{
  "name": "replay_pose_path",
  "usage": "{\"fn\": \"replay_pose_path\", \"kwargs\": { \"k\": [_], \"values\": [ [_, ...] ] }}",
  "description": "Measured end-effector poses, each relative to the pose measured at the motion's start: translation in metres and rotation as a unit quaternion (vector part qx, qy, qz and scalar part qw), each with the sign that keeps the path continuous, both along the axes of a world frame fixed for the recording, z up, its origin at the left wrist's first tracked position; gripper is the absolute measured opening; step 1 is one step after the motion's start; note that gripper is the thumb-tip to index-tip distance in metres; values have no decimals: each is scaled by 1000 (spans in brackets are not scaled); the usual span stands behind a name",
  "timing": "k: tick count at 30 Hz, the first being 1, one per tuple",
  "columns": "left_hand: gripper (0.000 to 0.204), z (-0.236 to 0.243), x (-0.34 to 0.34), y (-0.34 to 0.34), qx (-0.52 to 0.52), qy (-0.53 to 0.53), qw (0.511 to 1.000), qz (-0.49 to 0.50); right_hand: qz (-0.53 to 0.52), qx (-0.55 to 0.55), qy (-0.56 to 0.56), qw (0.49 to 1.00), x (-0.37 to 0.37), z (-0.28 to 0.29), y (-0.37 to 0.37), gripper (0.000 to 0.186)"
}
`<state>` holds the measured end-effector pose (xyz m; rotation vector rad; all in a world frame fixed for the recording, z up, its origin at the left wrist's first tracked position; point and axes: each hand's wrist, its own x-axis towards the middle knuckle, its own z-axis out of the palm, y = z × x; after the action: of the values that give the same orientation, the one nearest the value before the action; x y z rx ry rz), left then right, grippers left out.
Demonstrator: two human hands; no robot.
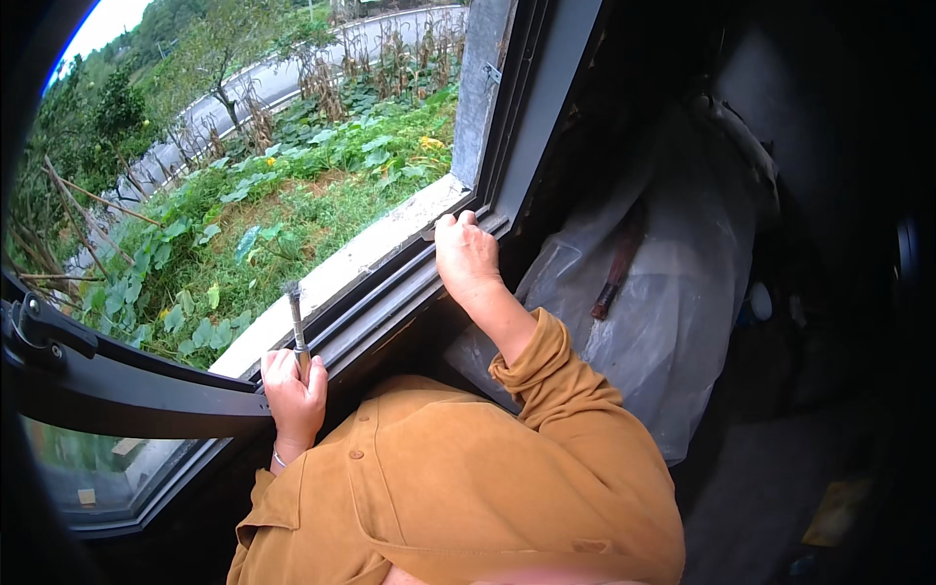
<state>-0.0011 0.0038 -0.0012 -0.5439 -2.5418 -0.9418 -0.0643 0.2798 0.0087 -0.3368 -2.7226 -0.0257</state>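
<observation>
Window frame [546,97] looks like coated metal, smooth with a satin sheen. Open sash [166,395] on the left matches; its glass pane [83,458] is smooth, glossy. Outer sill [336,276] is rough, matt, masonry-like. Brush [298,330]: handle looks like wood, ferrule like metal, bristles coarse. Sheet [673,302] on the right is translucent plastic, wrinkled, shiny along folds. Shirt [468,458] is matt cloth.

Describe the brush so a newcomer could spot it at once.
Start at the window frame and look left to its open sash. Near where they meet, the left hand's grip holds the brush upright. Among those dark bars, it alone has bristles above a slim pale shaft.
</observation>
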Motion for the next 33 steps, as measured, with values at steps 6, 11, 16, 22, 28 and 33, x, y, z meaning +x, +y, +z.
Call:
{"fn": "replay_pose_path", "kwargs": {
  "k": [6, 11, 16, 22, 28, 33],
  "values": [
    [25, 2, 0, 0, 4, -2, 1000, 1, -19, 30, 8, 999, -12, -9, 19, 6],
    [25, 1, -1, 0, 0, 0, 1000, 3, -10, 60, 7, 998, -12, -18, 21, 7],
    [25, 2, 0, 1, 0, -1, 1000, 4, 14, 95, 12, 995, -10, -18, 24, 9],
    [24, 2, 0, 0, -5, 0, 1000, 5, 58, 106, 0, 993, -6, -3, 13, 19],
    [25, 2, 0, 1, 4, 1, 1000, 4, 235, 43, 142, 961, -36, 21, -14, 12],
    [27, 0, -2, -1, 1, 9, 1000, 2, 140, 38, 58, 988, -28, 6, -24, 11]
  ]
}}
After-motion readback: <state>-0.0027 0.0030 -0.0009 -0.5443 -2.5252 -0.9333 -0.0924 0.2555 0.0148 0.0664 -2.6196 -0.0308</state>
